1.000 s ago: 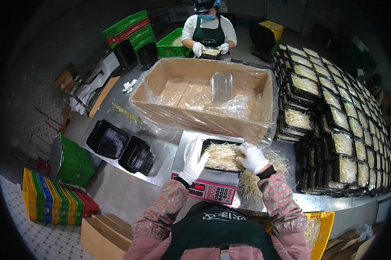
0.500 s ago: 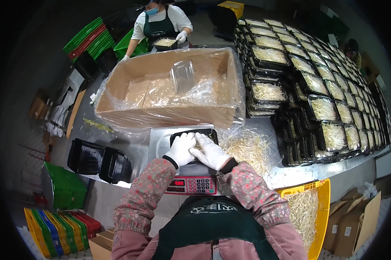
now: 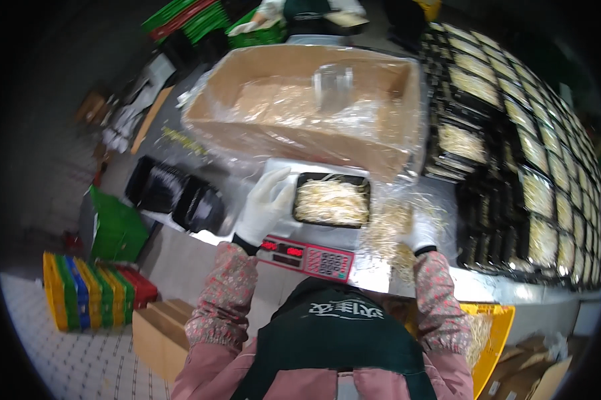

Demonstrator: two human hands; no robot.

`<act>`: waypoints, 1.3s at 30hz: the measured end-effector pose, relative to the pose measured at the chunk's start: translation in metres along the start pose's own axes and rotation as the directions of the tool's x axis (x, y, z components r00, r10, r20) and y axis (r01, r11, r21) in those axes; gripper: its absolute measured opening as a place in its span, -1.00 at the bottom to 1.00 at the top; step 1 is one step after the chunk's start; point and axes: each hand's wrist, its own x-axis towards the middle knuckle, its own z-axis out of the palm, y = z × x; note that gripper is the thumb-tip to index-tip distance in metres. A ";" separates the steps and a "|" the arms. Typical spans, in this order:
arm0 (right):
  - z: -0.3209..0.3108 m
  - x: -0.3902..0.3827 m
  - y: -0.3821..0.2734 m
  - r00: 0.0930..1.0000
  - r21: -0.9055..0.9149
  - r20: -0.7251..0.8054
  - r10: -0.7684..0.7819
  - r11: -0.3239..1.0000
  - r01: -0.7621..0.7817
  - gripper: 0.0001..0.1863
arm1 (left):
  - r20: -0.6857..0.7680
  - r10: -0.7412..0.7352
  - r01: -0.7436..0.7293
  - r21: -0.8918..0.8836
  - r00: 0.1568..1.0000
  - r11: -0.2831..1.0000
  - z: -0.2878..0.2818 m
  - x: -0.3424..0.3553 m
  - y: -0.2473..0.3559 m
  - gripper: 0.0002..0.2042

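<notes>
A black plastic tray [image 3: 314, 223] filled with pale bean sprouts [image 3: 332, 201] rests on the metal plate of a scale, whose red keypad panel [image 3: 308, 259] faces me. Beside the tray's left edge is my left hand [image 3: 266, 208] in a white glove, fingers curved and apart, nothing in them. My right hand [image 3: 423, 231], also gloved in white, reaches into the loose pile of bean sprouts [image 3: 388, 228] to the right of the scale. Motion blur and sprouts hide its fingers, so I cannot tell what it grips.
Behind the scale stands a large plastic-lined cardboard box [image 3: 300, 137] holding clear lids. Stacked filled trays [image 3: 540, 200] rise on the right; empty black trays [image 3: 174, 190] lie left. A yellow crate [image 3: 497, 347] sits low right. A co-worker [image 3: 307, 13] stands beyond the box.
Both hands have come off the tray, uncovering its sprouts. My left moved to the tray's left side, my right into the loose pile. The view has shifted, and the scale's display has changed.
</notes>
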 end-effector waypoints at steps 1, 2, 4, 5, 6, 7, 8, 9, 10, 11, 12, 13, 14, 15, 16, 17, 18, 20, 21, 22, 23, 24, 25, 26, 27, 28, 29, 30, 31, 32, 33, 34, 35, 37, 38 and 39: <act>-0.002 0.000 -0.003 1.000 0.070 -0.004 -0.006 0.998 0.006 0.03 | -0.047 0.019 -0.019 0.008 0.999 1.000 -0.012 -0.008 -0.015 -0.69; 0.013 -0.002 0.009 0.995 0.063 -0.096 -0.017 0.998 0.024 -0.09 | -0.084 0.021 -0.022 -0.008 0.996 1.000 -0.016 -0.010 -0.026 -0.70; 0.019 0.002 0.027 0.999 0.146 -0.046 0.007 0.989 -0.001 -0.21 | -0.125 -0.092 0.078 -0.114 0.988 0.990 -0.026 -0.016 -0.029 -0.70; 0.031 0.005 0.042 0.985 0.135 -0.171 -0.031 0.989 0.055 -0.19 | -0.127 -0.118 0.102 -0.126 0.985 0.987 -0.029 -0.017 -0.031 -0.70; 0.018 0.010 0.036 0.998 0.223 -0.061 -0.034 0.974 0.047 -0.19 | -0.140 -0.148 0.130 -0.131 0.979 0.983 -0.036 -0.022 -0.036 -0.70; 0.019 0.016 0.038 0.990 0.257 -0.131 -0.052 0.963 0.085 -0.16 | -0.151 -0.125 0.110 -0.108 0.981 0.988 -0.036 -0.024 -0.042 -0.71; 0.022 0.020 0.050 0.978 0.287 -0.200 -0.053 0.952 0.110 -0.14 | -0.124 -0.166 0.147 -0.148 0.978 0.978 -0.033 -0.024 -0.042 -0.72; 0.028 0.023 0.058 0.937 0.288 -0.334 -0.101 0.936 0.203 -0.12 | -0.100 -0.158 0.144 -0.135 0.982 0.980 -0.028 -0.024 -0.042 -0.71; 0.046 0.031 0.070 0.936 0.281 -0.346 -0.067 0.944 0.171 -0.12 | -0.048 -0.135 0.127 -0.144 0.990 0.981 -0.014 -0.018 -0.041 -0.71; 0.066 0.043 0.087 0.946 0.304 -0.308 -0.100 0.932 0.198 -0.10 | -0.044 -0.061 0.054 -0.140 0.997 0.989 0.002 -0.012 -0.052 -0.69; 0.067 0.048 0.107 0.953 0.327 -0.265 -0.147 0.916 0.232 -0.07 | -0.052 0.006 -0.013 -0.134 0.999 0.991 0.016 -0.012 -0.062 -0.68; 0.053 0.039 0.088 0.968 0.260 -0.227 -0.109 0.951 0.168 -0.13 | 0.002 0.007 -0.007 -0.019 1.000 1.000 0.013 -0.013 -0.036 -0.67; 0.028 0.028 0.032 0.976 0.189 -0.198 -0.090 0.974 0.128 -0.18 | -0.039 0.135 -0.129 0.117 0.990 0.985 0.013 -0.019 -0.044 -0.64; 0.016 0.020 0.016 0.986 0.134 -0.157 -0.058 0.988 0.079 -0.24 | -0.008 0.211 -0.205 0.211 0.977 0.956 0.021 -0.017 -0.049 -0.62; 0.010 0.016 0.011 0.993 0.084 -0.113 -0.030 0.996 0.039 -0.31 | 0.025 0.282 -0.275 0.311 0.959 0.910 0.026 -0.016 -0.052 -0.59; 0.017 0.014 0.023 0.980 0.148 -0.199 -0.016 0.988 0.046 -0.35 | 0.122 0.267 -0.293 0.359 0.956 0.886 0.033 -0.011 -0.044 -0.54; 0.022 0.012 0.035 0.958 0.206 -0.286 -0.002 0.977 0.064 -0.40 | 0.179 0.220 -0.266 0.290 0.959 0.919 0.046 -0.010 -0.043 -0.52; 0.011 0.010 0.031 0.968 0.637 -0.247 0.052 0.761 0.122 -0.56 | 0.243 0.248 -0.322 0.339 0.938 0.884 0.052 -0.009 -0.047 -0.52; 0.020 0.010 0.063 0.952 0.673 -0.302 0.060 0.720 0.168 -0.58 | 0.256 0.280 -0.356 0.334 0.925 0.873 0.064 -0.004 -0.044 -0.54; 0.007 0.005 0.047 0.941 0.709 -0.337 0.015 0.662 0.243 -0.61 | 0.241 0.247 -0.317 0.326 0.939 0.891 0.057 -0.008 -0.048 -0.56; -0.006 -0.001 0.036 0.937 0.705 -0.348 0.012 0.663 0.254 -0.61 | 0.221 0.245 -0.308 0.324 0.944 0.895 0.055 -0.010 -0.050 -0.56; -0.018 -0.006 0.027 0.925 0.769 -0.379 -0.008 0.553 0.320 -0.63 | 0.202 0.244 -0.299 0.319 0.948 0.899 0.055 -0.011 -0.053 -0.56; -0.031 -0.011 0.018 0.912 0.818 -0.410 -0.026 0.433 0.380 -0.65 | 0.170 0.207 -0.247 0.263 0.964 0.933 0.056 -0.012 -0.055 -0.56; -0.050 -0.019 0.003 0.908 0.813 -0.418 -0.041 0.429 0.394 -0.65 | 0.091 0.194 -0.210 0.225 0.977 0.951 0.057 -0.015 -0.062 -0.56; -0.071 -0.028 -0.014 0.908 0.798 -0.407 -0.101 0.444 0.407 -0.66 | 0.052 0.138 -0.144 0.133 0.989 0.981 0.058 -0.015 -0.065 -0.57; -0.088 -0.035 -0.027 0.906 0.784 -0.393 -0.159 0.457 0.420 -0.67 | 0.020 0.079 -0.080 0.037 0.997 0.996 0.062 -0.014 -0.070 -0.59; -0.099 -0.036 -0.041 0.887 0.709 -0.405 -0.222 0.536 0.458 -0.62 | -0.026 0.012 -0.016 -0.184 1.000 0.983 0.068 -0.012 -0.074 -0.63; -0.111 -0.037 -0.059 0.881 0.710 -0.406 -0.243 0.522 0.472 -0.62 | -0.103 0.029 -0.057 -0.284 0.994 0.957 0.069 -0.016 -0.079 -0.62; -0.126 -0.041 -0.083 0.846 0.510 -0.415 -0.334 0.684 0.521 -0.61 | -0.130 -0.033 -0.027 -0.436 0.991 0.900 0.070 -0.015 -0.079 -0.59; -0.136 -0.043 -0.104 0.814 0.271 -0.405 -0.417 0.796 0.542 -0.59 | -0.140 -0.093 -0.006 -0.581 0.986 0.814 0.072 -0.011 -0.077 -0.57; -0.133 -0.036 -0.123 0.748 0.216 -0.487 -0.452 0.767 0.604 -0.54 | -0.125 -0.135 0.025 -0.637 0.983 0.770 0.075 -0.008 -0.074 -0.50; -0.128 -0.030 -0.144 0.696 0.132 -0.518 -0.498 0.757 0.640 -0.53 | -0.101 -0.158 0.054 -0.654 0.982 0.755 0.075 -0.007 -0.071 -0.47; -0.124 -0.024 -0.168 0.741 0.035 -0.359 -0.567 0.785 0.618 -0.50 | -0.108 -0.164 0.054 -0.654 0.981 0.754 0.073 -0.008 -0.074 -0.47; -0.084 -0.007 -0.197 0.713 -0.069 -0.294 -0.636 0.758 0.648 -0.38 | -0.124 -0.081 -0.005 -0.576 0.989 0.818 0.078 -0.009 -0.080 -0.47; -0.060 -0.006 -0.204 0.693 -0.070 -0.319 -0.646 0.746 0.663 -0.31 | -0.127 -0.079 -0.008 -0.576 0.989 0.818 0.078 -0.009 -0.080 -0.47; -0.046 -0.007 -0.208 0.670 -0.094 -0.376 -0.640 0.746 0.659 -0.27 | -0.051 0.026 -0.036 -0.218 0.998 0.975 0.077 -0.011 -0.081 -0.48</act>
